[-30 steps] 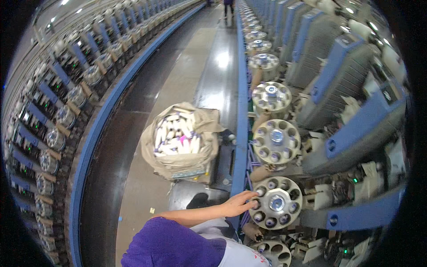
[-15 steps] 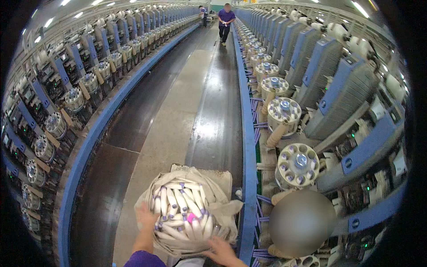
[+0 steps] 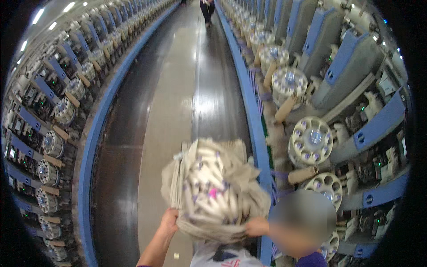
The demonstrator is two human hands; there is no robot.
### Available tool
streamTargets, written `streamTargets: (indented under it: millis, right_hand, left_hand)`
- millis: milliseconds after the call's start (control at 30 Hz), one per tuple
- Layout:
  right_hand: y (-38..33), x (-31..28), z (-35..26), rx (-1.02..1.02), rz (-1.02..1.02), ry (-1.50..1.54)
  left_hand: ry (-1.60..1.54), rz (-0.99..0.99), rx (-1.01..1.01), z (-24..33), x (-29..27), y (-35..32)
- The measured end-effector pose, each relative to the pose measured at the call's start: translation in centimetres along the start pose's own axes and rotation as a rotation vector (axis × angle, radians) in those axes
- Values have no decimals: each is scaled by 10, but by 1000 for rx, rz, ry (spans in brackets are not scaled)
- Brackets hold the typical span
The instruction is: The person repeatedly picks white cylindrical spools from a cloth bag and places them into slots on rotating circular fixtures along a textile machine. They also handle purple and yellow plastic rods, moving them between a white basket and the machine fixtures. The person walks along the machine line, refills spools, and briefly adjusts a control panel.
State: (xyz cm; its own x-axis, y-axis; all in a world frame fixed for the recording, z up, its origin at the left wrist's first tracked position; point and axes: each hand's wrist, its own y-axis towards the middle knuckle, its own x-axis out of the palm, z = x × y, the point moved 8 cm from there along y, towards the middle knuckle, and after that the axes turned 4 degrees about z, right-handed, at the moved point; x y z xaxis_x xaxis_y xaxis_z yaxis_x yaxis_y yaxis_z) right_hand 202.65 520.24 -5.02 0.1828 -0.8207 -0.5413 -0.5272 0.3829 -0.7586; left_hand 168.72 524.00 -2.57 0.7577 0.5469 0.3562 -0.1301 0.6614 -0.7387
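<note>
In front of me stands a beige cloth sack (image 3: 171, 180) with its mouth wide, filled with white yarn bobbins (image 3: 207, 178) with purple tube ends. A bright pink spot (image 3: 213, 193) shows among them. My left hand (image 3: 170, 220) is closed on the sack's near left rim. On the near right, my right hand (image 3: 257, 226) has its fingers closed on the sack's edge, somewhat smeared by motion. A round blur covers part of my right forearm.
Long rows of winding machines with round bobbin magazines (image 3: 311, 140) line both sides. Blue rails (image 3: 105, 129) border the aisle floor (image 3: 171, 98). Down the aisle stands a person (image 3: 207, 11) in dark trousers. Wooden-coloured cones (image 3: 286, 108) stick out along the right side.
My left hand has gone from spread beside the sack to closed on its rim. The right hand has also closed on the cloth. The view has tilted down, and the person appears nearer.
</note>
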Motion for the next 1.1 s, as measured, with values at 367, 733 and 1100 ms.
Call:
streamTargets:
  millis: [367, 733, 1100]
  right_hand:
    - [86, 14, 72, 241, 572, 630]
    - [149, -17, 100, 616, 473, 1071]
    - [-64, 38, 6, -539, 497, 2738]
  left_hand:
    - [357, 693, -292, -77, -130, 127]
    - [1642, 272, 334, -25, 100, 171]
    - [1061, 137, 333, -49, 59, 209]
